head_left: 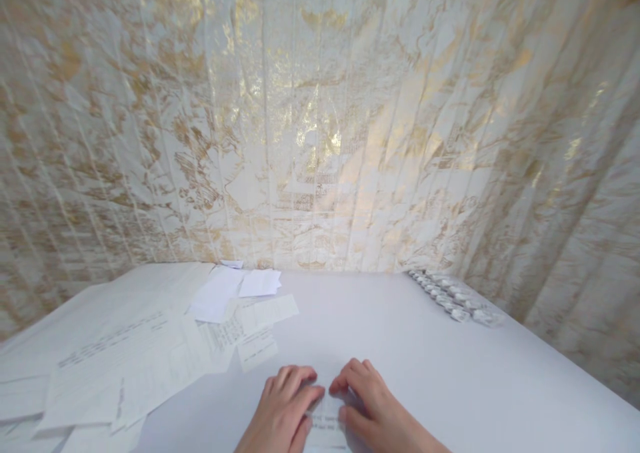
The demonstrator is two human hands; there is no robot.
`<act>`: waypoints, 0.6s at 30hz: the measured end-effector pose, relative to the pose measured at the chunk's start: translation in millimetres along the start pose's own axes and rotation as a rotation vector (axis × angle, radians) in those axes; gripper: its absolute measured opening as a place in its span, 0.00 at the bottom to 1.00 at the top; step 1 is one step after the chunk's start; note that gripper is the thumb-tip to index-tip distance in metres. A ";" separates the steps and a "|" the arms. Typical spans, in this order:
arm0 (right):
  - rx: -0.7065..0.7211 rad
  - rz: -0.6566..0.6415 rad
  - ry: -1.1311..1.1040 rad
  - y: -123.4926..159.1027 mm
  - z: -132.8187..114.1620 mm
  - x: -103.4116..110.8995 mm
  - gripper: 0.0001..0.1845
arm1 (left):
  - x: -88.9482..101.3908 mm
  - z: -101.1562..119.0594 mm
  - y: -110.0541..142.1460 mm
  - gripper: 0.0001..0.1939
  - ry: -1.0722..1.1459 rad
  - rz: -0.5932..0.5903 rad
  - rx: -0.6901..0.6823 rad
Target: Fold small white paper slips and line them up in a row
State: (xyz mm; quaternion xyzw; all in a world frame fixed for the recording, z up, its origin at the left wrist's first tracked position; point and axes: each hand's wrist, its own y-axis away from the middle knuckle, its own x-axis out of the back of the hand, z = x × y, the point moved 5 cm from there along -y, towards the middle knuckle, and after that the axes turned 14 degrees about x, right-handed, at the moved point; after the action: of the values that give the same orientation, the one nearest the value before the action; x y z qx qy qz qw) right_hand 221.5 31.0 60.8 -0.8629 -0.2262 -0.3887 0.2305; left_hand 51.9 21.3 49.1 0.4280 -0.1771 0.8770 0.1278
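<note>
A small printed slip of paper (327, 421) lies on the white table near its front edge, between my two hands. My left hand (286, 406) is at its left side, fingers curled and thumb against the paper's edge. At the right side, my right hand (367, 406) has bent fingers, with the thumb touching the slip's edge. The fingertips of both hands come close together near the slip's far end. The near end of the slip runs out of the frame's bottom, and its print is too blurred to read.
Printed sheets (135, 346) overlap across the table's left side. Small printed slips (257, 348) and blank white papers (220, 293) lie at the back left. Rows of small silvery items in clear wrapping (453, 298) are at the back right. A patterned curtain (320, 140) hangs behind the table (400, 326).
</note>
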 end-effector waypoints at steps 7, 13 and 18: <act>0.035 0.069 0.025 -6.4 -1.0 -18.2 0.15 | -4.1 -7.7 0.9 0.16 0.336 -0.139 0.159; 0.175 0.241 -0.199 -6.5 -9.2 -13.2 0.10 | -4.0 0.1 -3.2 0.10 0.637 -0.186 0.241; 0.459 0.207 0.333 -3.4 -24.0 -4.7 0.10 | 6.8 0.9 -0.9 0.20 0.393 0.016 0.291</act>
State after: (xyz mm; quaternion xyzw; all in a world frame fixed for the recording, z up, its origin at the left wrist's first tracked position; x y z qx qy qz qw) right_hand 203.1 18.9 72.1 -0.7311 -0.1783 -0.4380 0.4918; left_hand 48.8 22.3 55.3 0.2614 -0.0241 0.9607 0.0898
